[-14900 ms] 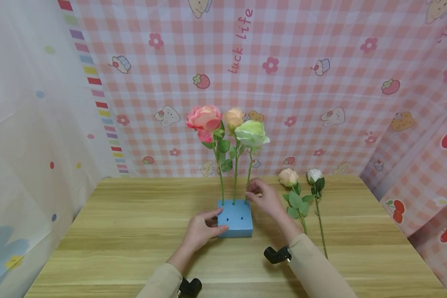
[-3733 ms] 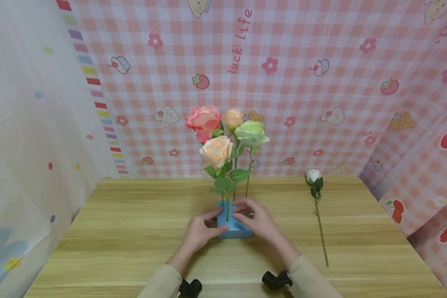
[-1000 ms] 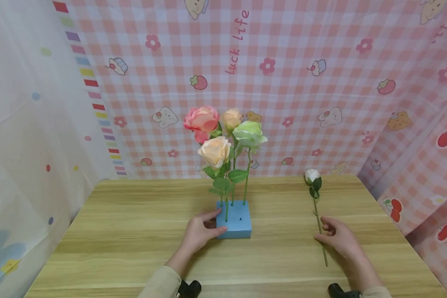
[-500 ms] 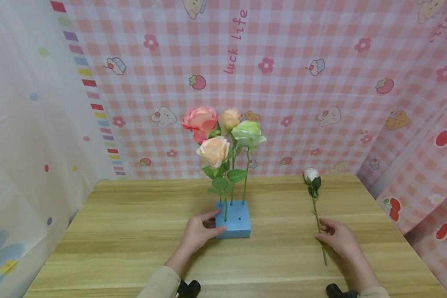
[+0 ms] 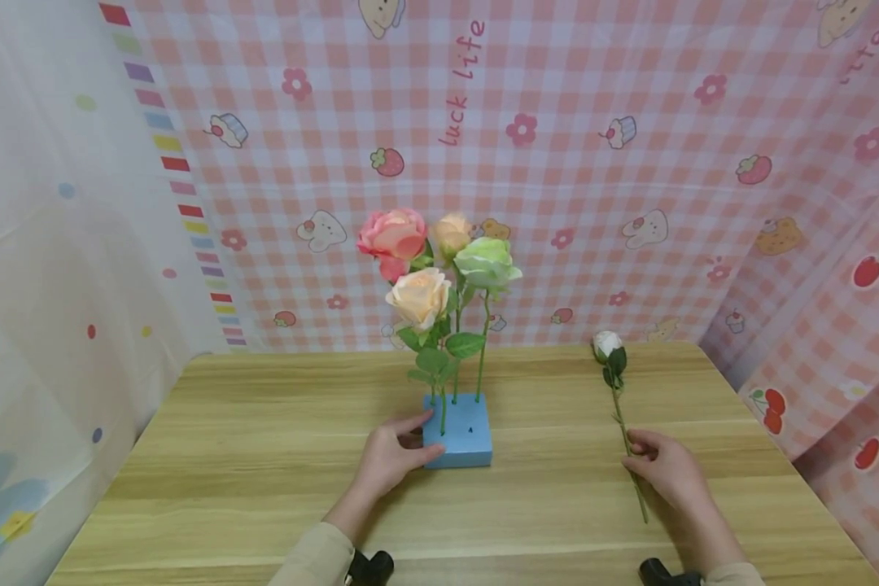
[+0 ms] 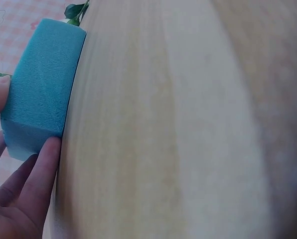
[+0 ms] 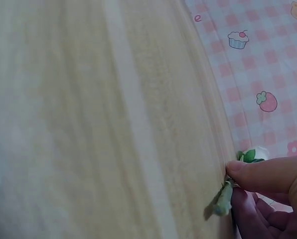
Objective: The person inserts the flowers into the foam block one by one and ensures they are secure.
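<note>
A blue foam block (image 5: 457, 456) sits mid-table, held along its left side by my left hand (image 5: 390, 456), thumb at the front and fingers toward the back. Upright in it stand a pink rose (image 5: 393, 236), a small peach rose (image 5: 452, 234), a green rose (image 5: 487, 262) and, at the front left, a cream rose (image 5: 419, 298). A small hole (image 5: 470, 430) shows in the block's top, right of the cream rose's stem. On the right, my right hand (image 5: 665, 465) pinches the lower stem of a white rose (image 5: 607, 346) between thumb and fingers; the stem's cut end (image 7: 222, 206) shows in the right wrist view.
The wooden table (image 5: 264, 456) ends at a pink checked cloth (image 5: 557, 187) hanging behind it. A pale dotted cloth (image 5: 66, 244) hangs to the left. Dark wrist cameras (image 5: 369, 567) are strapped to both forearms.
Since the oldest frame, the cream rose has gone from the table into the block. My right hand has moved from the block to the white rose, whose stem has just shifted slightly.
</note>
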